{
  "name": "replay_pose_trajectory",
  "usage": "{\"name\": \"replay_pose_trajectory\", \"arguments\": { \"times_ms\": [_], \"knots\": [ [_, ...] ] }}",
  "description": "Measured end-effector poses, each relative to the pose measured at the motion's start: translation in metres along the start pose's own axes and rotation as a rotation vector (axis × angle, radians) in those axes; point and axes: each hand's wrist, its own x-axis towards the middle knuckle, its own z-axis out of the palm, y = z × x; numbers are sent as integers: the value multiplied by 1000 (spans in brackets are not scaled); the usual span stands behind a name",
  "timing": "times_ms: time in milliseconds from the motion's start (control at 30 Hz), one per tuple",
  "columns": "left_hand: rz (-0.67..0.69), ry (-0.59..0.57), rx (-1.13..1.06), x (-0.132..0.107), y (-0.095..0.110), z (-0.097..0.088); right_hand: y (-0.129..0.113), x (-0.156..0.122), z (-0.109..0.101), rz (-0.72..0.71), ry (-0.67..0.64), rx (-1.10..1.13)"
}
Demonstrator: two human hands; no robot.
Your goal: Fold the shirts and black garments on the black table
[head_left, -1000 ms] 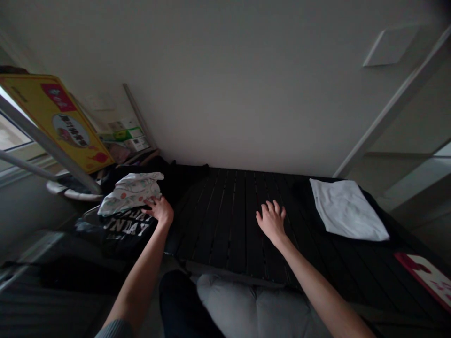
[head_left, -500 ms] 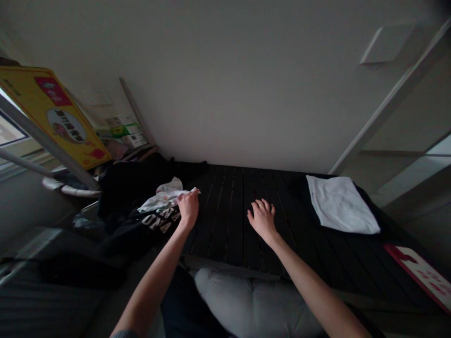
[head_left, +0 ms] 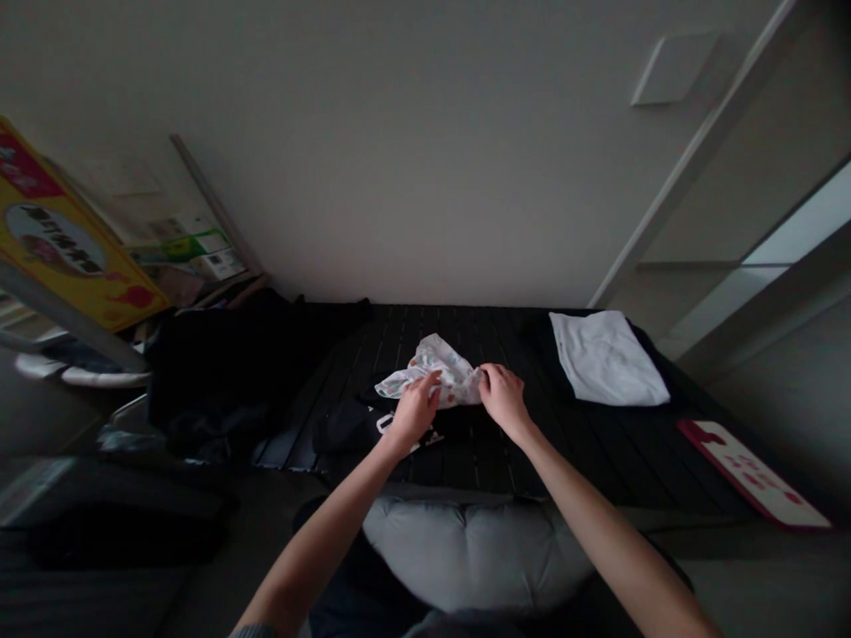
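Note:
A crumpled white cloth (head_left: 452,368) with a small coloured print lies in front of me, between my hands. My right hand (head_left: 505,399) pinches its right edge between thumb and fingers. With bent fingers closed on the near left part of the cloth, my left hand (head_left: 416,409) hides some of it. Beneath the cloth and my left wrist is a black garment (head_left: 349,425) with white letters, partly covered. Both pieces rest on the black slatted table (head_left: 492,332).
A folded white garment (head_left: 605,359) lies on dark cloth at the right. Nearer the right edge is a red-rimmed board (head_left: 751,474). Black clothes (head_left: 219,363) are heaped at the left, beside a yellow box (head_left: 86,239). A grey cushion (head_left: 479,549) lies before me.
The white printed cloth and the lettered black garment have moved right, from the dark heap to the table's middle. My right hand has closed on the cloth. The view has shifted right.

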Motion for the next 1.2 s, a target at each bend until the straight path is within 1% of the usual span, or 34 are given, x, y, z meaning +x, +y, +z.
{"name": "replay_pose_trajectory", "arguments": {
  "times_ms": [100,167,200,267,300,333,367,400,500,567,600,633,667,733,833,900,933,1000,1067,1133,1200],
  "knots": [
    [-73,132,207,-10,-15,-11,-9,1,-4,78,-121,-2],
    [-116,166,297,-20,-22,-19,-16,0,-2,103,-193,-14],
    [-134,154,335,-25,-25,-22,-19,-1,-1,96,-234,-26],
    [-172,96,421,-35,-31,-26,-22,0,2,56,-318,-56],
    [-196,61,465,-40,-34,-27,-23,0,2,32,-341,-68],
    [-228,35,503,-44,-37,-28,-23,2,1,10,-338,-75],
    [-266,25,532,-47,-41,-29,-23,5,-1,-5,-306,-81],
    [-304,30,550,-49,-44,-31,-23,8,-5,-12,-246,-88],
    [-392,51,546,-49,-54,-38,-22,21,-27,1,-6,-108],
    [-428,36,538,-44,-60,-49,-21,30,-44,38,127,-127],
    [-446,42,546,-42,-63,-57,-19,33,-51,55,173,-135],
    [-466,73,568,-39,-67,-67,-17,36,-56,69,200,-142],
    [-491,130,604,-37,-71,-79,-13,37,-60,78,206,-148],
    [-575,312,692,-34,-81,-106,-5,37,-61,92,167,-163],
    [-758,598,787,-33,-96,-147,8,31,-51,124,45,-206],
    [-822,700,799,-32,-100,-165,14,25,-43,145,-15,-238],
    [-833,728,802,-31,-100,-169,17,23,-39,153,-28,-255],
    [-800,739,809,-29,-95,-167,19,18,-32,168,-17,-288],
    [-700,691,809,-23,-88,-154,20,16,-27,193,8,-303],
    [-587,579,769,-14,-82,-133,19,16,-25,250,14,-284],
    [-502,440,693,-2,-77,-110,18,16,-25,326,8,-250]
  ]
}}
